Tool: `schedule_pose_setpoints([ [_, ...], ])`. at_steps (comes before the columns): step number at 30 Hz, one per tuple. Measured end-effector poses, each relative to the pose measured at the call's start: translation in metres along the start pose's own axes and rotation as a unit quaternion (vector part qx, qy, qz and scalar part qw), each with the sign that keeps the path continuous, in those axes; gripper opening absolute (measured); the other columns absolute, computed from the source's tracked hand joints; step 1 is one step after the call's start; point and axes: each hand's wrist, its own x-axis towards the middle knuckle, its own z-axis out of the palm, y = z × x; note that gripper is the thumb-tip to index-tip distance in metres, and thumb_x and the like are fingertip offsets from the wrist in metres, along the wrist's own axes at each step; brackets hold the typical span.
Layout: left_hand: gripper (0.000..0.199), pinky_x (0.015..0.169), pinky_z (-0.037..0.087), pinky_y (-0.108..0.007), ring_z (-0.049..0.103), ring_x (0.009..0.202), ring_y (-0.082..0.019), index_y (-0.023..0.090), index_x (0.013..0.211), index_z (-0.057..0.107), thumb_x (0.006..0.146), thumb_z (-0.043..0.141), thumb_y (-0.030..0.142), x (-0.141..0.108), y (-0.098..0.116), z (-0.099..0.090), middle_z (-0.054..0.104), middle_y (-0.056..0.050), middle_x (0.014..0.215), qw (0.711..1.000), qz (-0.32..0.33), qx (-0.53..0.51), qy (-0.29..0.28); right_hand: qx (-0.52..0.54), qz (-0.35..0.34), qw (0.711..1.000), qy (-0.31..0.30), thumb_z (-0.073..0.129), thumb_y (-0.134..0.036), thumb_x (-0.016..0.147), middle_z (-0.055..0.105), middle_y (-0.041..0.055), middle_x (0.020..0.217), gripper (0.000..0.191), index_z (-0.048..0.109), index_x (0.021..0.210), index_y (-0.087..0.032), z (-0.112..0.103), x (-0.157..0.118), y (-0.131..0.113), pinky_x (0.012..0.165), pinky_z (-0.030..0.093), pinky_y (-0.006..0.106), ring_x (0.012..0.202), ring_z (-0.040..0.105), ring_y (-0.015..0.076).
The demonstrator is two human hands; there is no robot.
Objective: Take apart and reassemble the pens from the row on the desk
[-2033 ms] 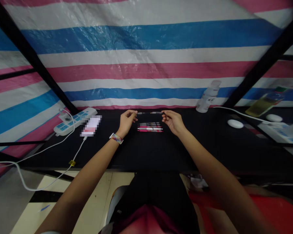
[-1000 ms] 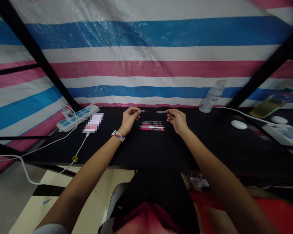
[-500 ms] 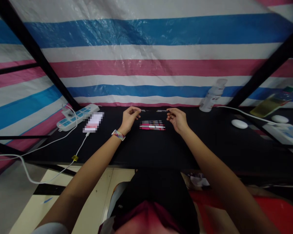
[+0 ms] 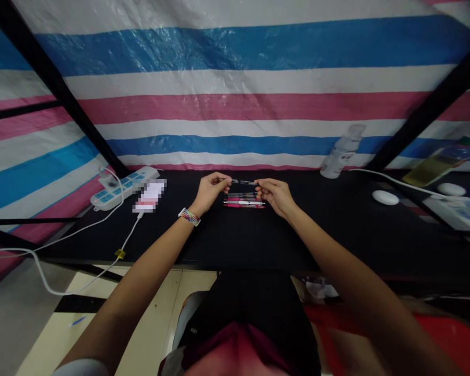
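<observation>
Several pens point(image 4: 244, 203), pink, white and dark, lie side by side in a small row on the black table point(image 4: 235, 235). Just behind the row, a dark pen point(image 4: 246, 182) spans the gap between my hands. My left hand point(image 4: 213, 190) pinches its left end with thumb and fingertips. At the right end, my right hand point(image 4: 274, 194) is closed on it in the same way, its lower fingers close to the row's right ends. Whether the pen is in one piece or two is too small to tell.
On the left are a white power strip point(image 4: 123, 188), a blurred phone point(image 4: 150, 196) and white cables. A clear bottle point(image 4: 342, 151) and a white mouse-like object point(image 4: 385, 197) stand to the right, with a bottle of yellow liquid point(image 4: 433, 166) farther off. Striped sheeting hangs behind.
My right hand has moved left and slightly down, toward my left hand. The dark pieces between my hands are now closer together and slightly nearer the row.
</observation>
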Motion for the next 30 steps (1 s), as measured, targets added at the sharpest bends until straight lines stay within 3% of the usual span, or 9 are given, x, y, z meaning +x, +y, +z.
schedule_pose_setpoints([
  [6,0.016,0.077,0.063,-0.035,0.072,0.075,-0.016,0.018,0.091,0.08,0.081,0.089,0.028,0.002,-0.007,-0.002,0.079,-0.007,0.088,1.0,0.018,0.016,-0.016,0.006,0.006,1.0,0.016,0.097,-0.032,0.068,0.071,0.0048,0.067,0.028,0.085,0.084,-0.013,-0.001,0.002,-0.001,0.058,0.058,0.029,0.058,0.06,0.0127],
  [9,0.026,0.084,0.062,-0.034,0.075,0.086,-0.017,0.019,0.098,0.078,0.076,0.091,0.022,0.0,-0.008,0.001,0.08,-0.007,0.099,0.998,0.045,0.016,-0.034,0.0,0.009,1.0,0.019,0.096,-0.031,0.071,0.071,0.0042,0.067,0.025,0.084,0.085,-0.013,-0.002,0.003,-0.003,0.057,0.058,0.028,0.057,0.059,0.012],
  [12,0.038,0.075,0.059,-0.032,0.074,0.083,-0.018,0.023,0.117,0.072,0.084,0.09,0.03,-0.002,-0.007,0.004,0.077,-0.004,0.093,0.998,0.042,0.016,-0.041,0.003,0.008,1.0,0.018,0.095,-0.03,0.072,0.072,0.0042,0.067,0.023,0.085,0.085,-0.013,0.0,0.002,-0.004,0.058,0.058,0.027,0.057,0.06,0.0118],
  [15,0.024,0.063,0.053,-0.031,0.068,0.069,-0.018,0.024,0.115,0.07,0.098,0.078,0.04,-0.003,-0.004,0.005,0.069,-0.002,0.076,0.997,0.029,0.043,-0.052,-0.001,0.007,1.0,0.017,0.094,-0.03,0.074,0.071,0.0039,0.067,0.022,0.084,0.085,-0.013,0.001,0.001,-0.005,0.058,0.058,0.027,0.057,0.06,0.0117],
  [17,0.028,0.067,0.054,-0.032,0.071,0.075,-0.018,0.024,0.118,0.07,0.093,0.082,0.03,-0.004,-0.002,0.005,0.073,-0.004,0.084,0.996,0.045,0.061,-0.05,-0.004,0.009,1.0,0.018,0.094,-0.03,0.076,0.071,0.004,0.068,0.022,0.084,0.086,-0.013,0.001,0.001,-0.006,0.059,0.058,0.028,0.057,0.06,0.0118],
  [20,0.05,0.082,0.058,-0.033,0.076,0.098,-0.021,0.025,0.124,0.07,0.079,0.09,0.016,-0.005,0.001,0.006,0.078,-0.007,0.108,0.994,0.071,0.081,-0.032,-0.006,0.009,1.0,0.017,0.094,-0.03,0.076,0.071,0.0041,0.069,0.023,0.084,0.087,-0.013,0.001,0.0,-0.006,0.06,0.059,0.028,0.058,0.06,0.012],
  [24,0.02,0.086,0.059,-0.037,0.074,0.082,-0.019,0.022,0.117,0.073,0.099,0.076,0.03,-0.006,0.003,0.006,0.075,-0.004,0.083,0.993,0.055,0.091,-0.048,-0.01,0.007,1.0,0.011,0.094,-0.03,0.077,0.071,0.0044,0.069,0.022,0.084,0.087,-0.013,0.001,0.0,-0.005,0.06,0.059,0.029,0.059,0.06,0.0124],
  [28,0.04,0.096,0.058,-0.037,0.077,0.106,-0.022,0.022,0.124,0.071,0.087,0.083,0.015,-0.007,0.005,0.007,0.081,-0.008,0.109,0.99,0.089,0.096,-0.044,-0.009,0.006,1.0,0.016,0.095,-0.031,0.076,0.071,0.0042,0.068,0.022,0.084,0.085,-0.014,0.001,0.001,-0.004,0.059,0.058,0.028,0.059,0.061,0.0124],
  [30,0.043,0.095,0.058,-0.035,0.078,0.108,-0.022,0.021,0.125,0.072,0.085,0.086,0.018,-0.008,0.006,0.007,0.081,-0.008,0.113,0.99,0.085,0.098,-0.047,-0.008,0.002,1.0,0.021,0.095,-0.031,0.075,0.071,0.0043,0.068,0.023,0.084,0.085,-0.013,0.001,0.001,-0.004,0.059,0.058,0.028,0.06,0.061,0.0126],
])
